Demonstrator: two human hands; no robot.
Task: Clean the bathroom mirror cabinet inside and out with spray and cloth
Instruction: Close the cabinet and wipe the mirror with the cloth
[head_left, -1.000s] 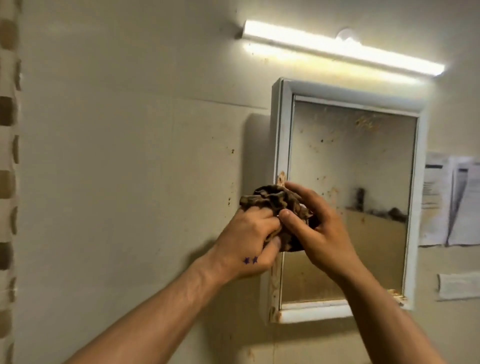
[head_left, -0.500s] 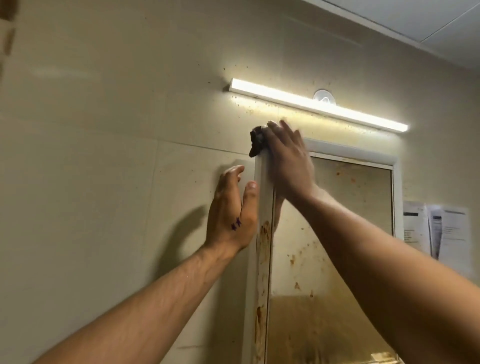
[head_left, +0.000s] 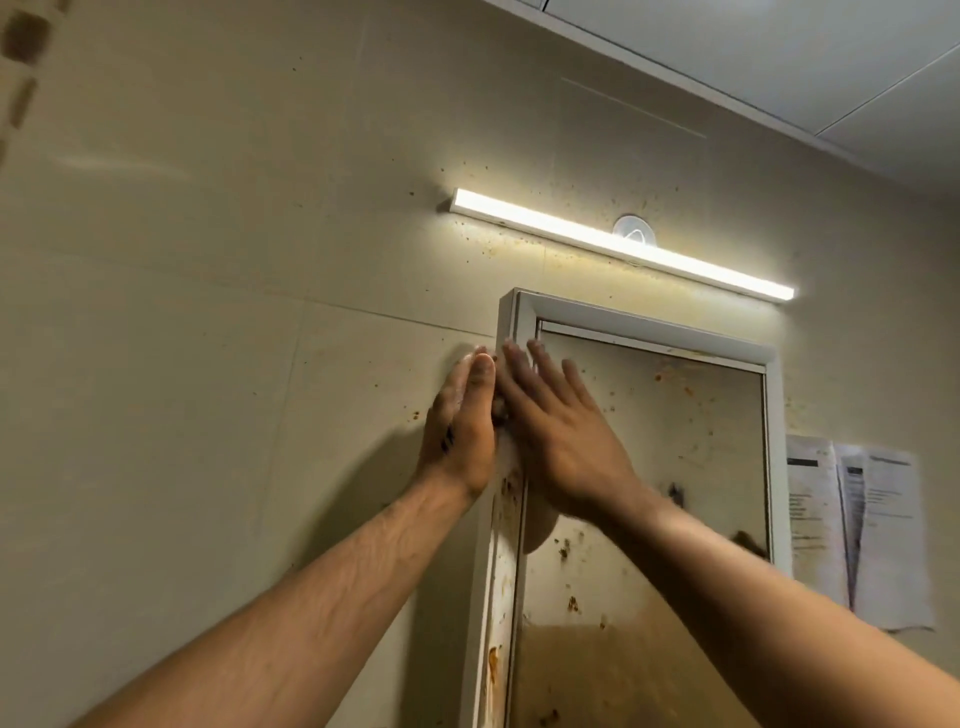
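The mirror cabinet hangs on the wall, its white frame and mirror glass spotted with brown stains. My left hand lies flat against the cabinet's left side, fingers straight and pointing up. Across the upper left of the frame and the glass edge my right hand is spread flat, fingers straight. The two hands nearly touch at the frame's corner edge. No cloth shows; whether one lies under my right palm I cannot tell. No spray bottle is in view.
A lit white light bar runs above the cabinet, with a round suction hook behind it. Printed papers are stuck to the wall right of the cabinet. The tiled wall is speckled with brown spots.
My right hand slid down from the cabinet's top left corner along the frame, and the dark cloth is no longer visible. My left hand moved up against the cabinet's side.
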